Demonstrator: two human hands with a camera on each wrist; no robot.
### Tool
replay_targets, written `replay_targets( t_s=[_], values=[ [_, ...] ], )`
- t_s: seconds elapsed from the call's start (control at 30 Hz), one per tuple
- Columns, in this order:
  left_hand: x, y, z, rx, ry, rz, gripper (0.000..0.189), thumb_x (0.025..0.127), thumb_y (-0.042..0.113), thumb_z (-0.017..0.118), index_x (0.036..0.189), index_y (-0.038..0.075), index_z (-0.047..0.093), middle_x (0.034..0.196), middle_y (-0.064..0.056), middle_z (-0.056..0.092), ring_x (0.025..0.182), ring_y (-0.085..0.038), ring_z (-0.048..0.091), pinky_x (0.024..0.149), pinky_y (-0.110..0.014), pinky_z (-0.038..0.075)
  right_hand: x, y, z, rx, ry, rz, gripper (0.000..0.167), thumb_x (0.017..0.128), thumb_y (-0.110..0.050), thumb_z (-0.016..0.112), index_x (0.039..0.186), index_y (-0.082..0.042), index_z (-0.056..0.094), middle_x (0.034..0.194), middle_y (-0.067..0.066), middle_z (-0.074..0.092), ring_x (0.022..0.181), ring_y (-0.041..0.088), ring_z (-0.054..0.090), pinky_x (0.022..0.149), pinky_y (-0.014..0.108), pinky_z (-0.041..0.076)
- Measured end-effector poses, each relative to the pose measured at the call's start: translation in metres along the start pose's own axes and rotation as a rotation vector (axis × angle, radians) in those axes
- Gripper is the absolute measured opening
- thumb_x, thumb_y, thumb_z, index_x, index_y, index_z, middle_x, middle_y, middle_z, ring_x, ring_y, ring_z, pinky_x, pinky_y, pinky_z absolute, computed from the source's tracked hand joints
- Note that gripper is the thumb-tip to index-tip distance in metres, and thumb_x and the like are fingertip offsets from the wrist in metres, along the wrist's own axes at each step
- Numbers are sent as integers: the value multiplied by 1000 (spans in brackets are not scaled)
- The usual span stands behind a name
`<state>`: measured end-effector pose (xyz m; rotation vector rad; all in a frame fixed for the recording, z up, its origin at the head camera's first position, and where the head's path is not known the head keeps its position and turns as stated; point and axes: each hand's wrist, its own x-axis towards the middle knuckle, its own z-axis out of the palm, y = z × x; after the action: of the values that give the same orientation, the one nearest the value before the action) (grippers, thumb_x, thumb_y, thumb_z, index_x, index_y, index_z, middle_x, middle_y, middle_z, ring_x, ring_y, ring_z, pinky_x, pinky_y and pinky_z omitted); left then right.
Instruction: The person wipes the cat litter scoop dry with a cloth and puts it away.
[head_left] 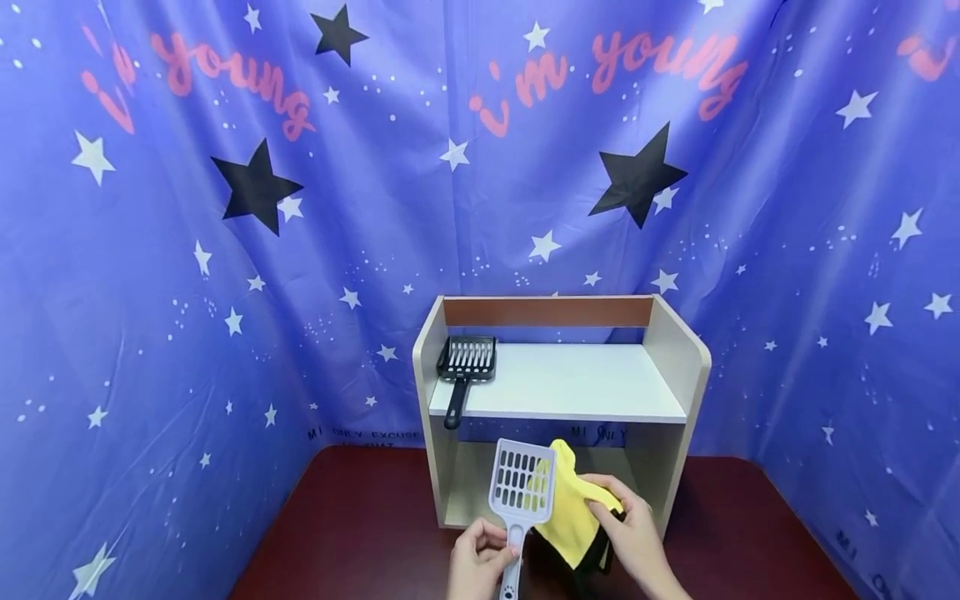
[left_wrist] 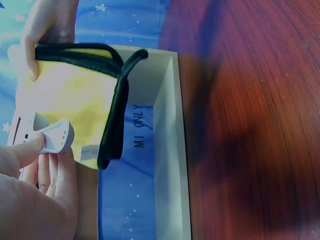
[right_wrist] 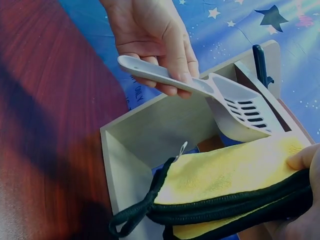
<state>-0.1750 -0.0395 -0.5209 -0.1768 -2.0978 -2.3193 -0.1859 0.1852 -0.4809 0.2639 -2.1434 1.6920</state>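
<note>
My left hand (head_left: 480,560) pinches the handle of a light grey slotted litter scoop (head_left: 516,518), its head pointing up and away. The right wrist view shows the scoop (right_wrist: 240,110) from the side, with thumb and fingers on its handle. My right hand (head_left: 633,529) grips a folded yellow cloth (head_left: 572,508) with dark edging, just right of the scoop head. A dark hanging loop (right_wrist: 131,216) sticks out from one corner of the cloth. In the left wrist view the cloth (left_wrist: 75,95) hides much of the scoop's head.
A small two-tier shelf (head_left: 693,392) stands behind the hands on a dark red table (head_left: 345,525). On its white upper board (head_left: 577,379) lies a black slotted scoop (head_left: 467,362), at the left end. A blue star-patterned curtain (head_left: 375,208) surrounds the table.
</note>
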Motion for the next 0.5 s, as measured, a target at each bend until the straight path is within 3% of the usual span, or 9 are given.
replay_targets(
  t_s=[0.07, 0.17, 0.33, 0.5],
  values=[
    [-2, -2, 2, -11, -20, -1, 23, 78, -11, 71, 95, -13, 56, 82, -7, 69, 65, -6, 68, 64, -19, 58, -2, 0, 0, 8, -14, -1, 24, 92, -1, 66, 115, -4, 69, 105, -10, 71, 84, 0, 64, 65, 23, 57],
    [-2, -3, 5, -14, -26, 14, 23, 78, -11, 71, 94, -13, 55, 80, -2, 68, 64, -4, 68, 62, -19, 57, -5, 3, 1, -20, -32, -75, 25, 92, -2, 66, 116, -5, 69, 108, -9, 72, 87, -1, 63, 68, 22, 57],
    [2, -2, 8, -12, -13, 39, 24, 76, -10, 72, 91, -13, 55, 77, -3, 69, 62, -5, 67, 61, -18, 56, -11, 6, 7, -77, -29, -172, 28, 90, 0, 68, 118, -8, 69, 112, -2, 73, 90, -4, 62, 69, 20, 55],
    [2, -4, 6, -11, -10, 25, 24, 75, -9, 72, 91, -14, 54, 76, -7, 69, 61, -4, 67, 61, -18, 56, -23, 15, 16, -90, -25, -201, 32, 85, 3, 71, 115, -8, 71, 111, -10, 73, 93, -7, 61, 72, 16, 53]
  ],
)
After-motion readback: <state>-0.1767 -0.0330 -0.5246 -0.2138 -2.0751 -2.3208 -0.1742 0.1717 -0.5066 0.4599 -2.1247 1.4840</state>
